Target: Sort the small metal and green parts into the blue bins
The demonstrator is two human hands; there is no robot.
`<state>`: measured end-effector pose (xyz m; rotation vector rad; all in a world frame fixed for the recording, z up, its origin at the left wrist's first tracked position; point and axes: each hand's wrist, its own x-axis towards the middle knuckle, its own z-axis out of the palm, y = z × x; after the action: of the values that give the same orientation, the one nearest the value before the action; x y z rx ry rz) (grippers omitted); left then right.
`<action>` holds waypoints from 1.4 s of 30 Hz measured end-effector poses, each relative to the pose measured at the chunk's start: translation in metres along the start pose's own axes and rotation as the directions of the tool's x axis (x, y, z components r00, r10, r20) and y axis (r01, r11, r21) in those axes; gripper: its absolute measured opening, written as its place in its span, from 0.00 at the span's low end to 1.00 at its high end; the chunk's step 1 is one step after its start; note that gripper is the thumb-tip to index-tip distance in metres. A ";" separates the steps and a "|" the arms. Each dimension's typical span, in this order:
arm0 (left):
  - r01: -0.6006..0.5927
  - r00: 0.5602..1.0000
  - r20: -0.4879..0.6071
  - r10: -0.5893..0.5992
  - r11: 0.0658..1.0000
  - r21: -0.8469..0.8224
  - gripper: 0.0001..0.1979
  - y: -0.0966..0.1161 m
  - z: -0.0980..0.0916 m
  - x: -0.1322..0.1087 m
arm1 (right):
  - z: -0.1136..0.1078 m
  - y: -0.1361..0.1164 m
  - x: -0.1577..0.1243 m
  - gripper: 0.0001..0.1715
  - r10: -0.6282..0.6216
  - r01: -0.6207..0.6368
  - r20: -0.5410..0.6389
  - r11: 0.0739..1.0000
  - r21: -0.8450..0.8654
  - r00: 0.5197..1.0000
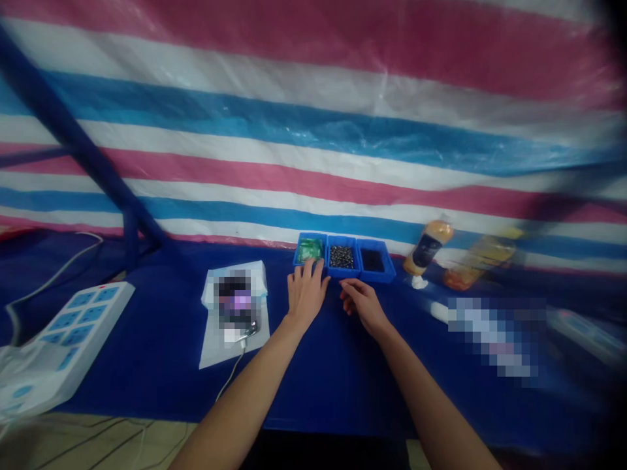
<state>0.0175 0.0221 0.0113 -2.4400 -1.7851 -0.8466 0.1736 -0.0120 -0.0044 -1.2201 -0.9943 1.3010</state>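
Three small blue bins stand side by side at the back of the blue table. The left bin (296, 256) holds green pieces (310, 249), perhaps circuit boards. Small shiny metal parts (341, 256) fill the middle bin (342, 272), and dark pieces (372, 260) lie in the right bin (385, 277). My left hand (307, 290) is open, palm down, its fingertips at the front edge of the left bin. In front of the middle and right bins, my right hand (364, 304) has its fingers curled together; whatever is inside them is hidden.
A phone-like device, partly pixelated, lies on white paper (211, 346) with a cable (230, 377) attached. At the left is a white power strip (73, 326). Two bottles, one dark-labelled (428, 247) and one clear (482, 258), are at the right. A striped sheet (313, 143) hangs behind.
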 end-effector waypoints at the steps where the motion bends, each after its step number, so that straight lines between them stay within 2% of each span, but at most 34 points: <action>1: 0.004 1.000 -0.005 -0.004 1.000 -0.002 0.23 -0.002 0.001 0.001 | 0.000 -0.001 0.001 0.22 0.000 0.000 0.003 1.000 -0.019 1.000; 4: 0.023 1.000 -0.018 -0.023 1.000 -0.002 0.21 -0.005 0.001 0.004 | 0.001 -0.004 0.000 0.21 -0.011 0.013 0.022 0.997 -0.075 1.000; 10: 0.087 0.996 0.010 -0.086 0.992 -0.086 0.17 -0.012 -0.001 0.008 | -0.003 -0.005 -0.001 0.21 0.008 -0.005 0.037 0.997 -0.076 0.999; 16: 0.102 0.992 -0.065 -0.108 0.991 -0.090 0.14 -0.016 -0.004 0.006 | -0.004 -0.009 -0.007 0.19 -0.002 0.018 0.115 0.990 -0.136 0.993; 21: 0.074 0.982 -0.173 -0.076 0.997 -0.022 0.14 -0.014 -0.019 -0.003 | 0.000 -0.008 -0.011 0.20 -0.058 0.080 0.172 0.989 -0.123 0.983; 23: 0.015 0.968 -0.248 -0.022 0.999 -0.031 0.13 -0.010 -0.028 -0.007 | 0.003 -0.009 -0.011 0.22 -0.093 0.099 0.134 0.995 -0.033 0.987; 25: -0.061 0.951 -0.306 0.041 0.997 -0.056 0.12 -0.001 -0.038 -0.011 | 0.005 -0.012 -0.011 0.25 -0.106 0.098 0.057 0.986 0.135 0.993; 27: -0.156 0.935 -0.335 0.114 0.983 -0.100 0.11 0.013 -0.047 -0.016 | 0.005 -0.019 -0.013 0.30 -0.082 0.077 -0.002 0.938 0.338 0.997; 29: -0.269 0.921 -0.331 0.204 0.950 -0.162 0.09 0.029 -0.052 -0.023 | 0.004 -0.026 -0.019 0.37 -0.065 0.062 -0.010 0.880 0.471 0.998; 32: -0.429 0.895 -0.266 0.359 0.855 -0.290 0.08 0.052 -0.051 -0.035 | -0.002 -0.032 -0.032 0.46 -0.090 0.089 -0.022 0.862 0.499 0.996; 36: -0.528 0.844 -0.191 0.501 0.719 -0.451 0.09 0.065 -0.039 -0.047 | -0.017 -0.027 -0.046 0.48 -0.110 0.182 -0.171 0.849 0.495 0.979; 38: -0.534 0.837 -0.186 0.516 0.692 -0.485 0.15 0.064 -0.032 -0.050 | -0.027 -0.022 -0.048 0.47 -0.132 0.253 -0.270 0.839 0.483 0.954; 39: -0.519 0.848 -0.200 0.491 0.692 -0.502 0.20 0.063 -0.028 -0.051 | -0.032 -0.019 -0.049 0.46 -0.153 0.290 -0.310 0.837 0.464 0.938; 41: -0.438 0.898 -0.238 0.371 0.697 -0.568 0.28 0.059 -0.020 -0.052 | -0.042 -0.013 -0.048 0.44 -0.206 0.352 -0.359 0.840 0.412 0.911; 42: -0.389 0.921 -0.248 0.301 0.682 -0.619 0.29 0.057 -0.016 -0.051 | -0.046 -0.010 -0.048 0.44 -0.224 0.370 -0.372 0.845 0.387 0.901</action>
<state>0.0504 -0.0484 0.0210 -2.8669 -0.9982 -1.7708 0.2175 -0.0618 0.0051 -0.8334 -0.5769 0.9735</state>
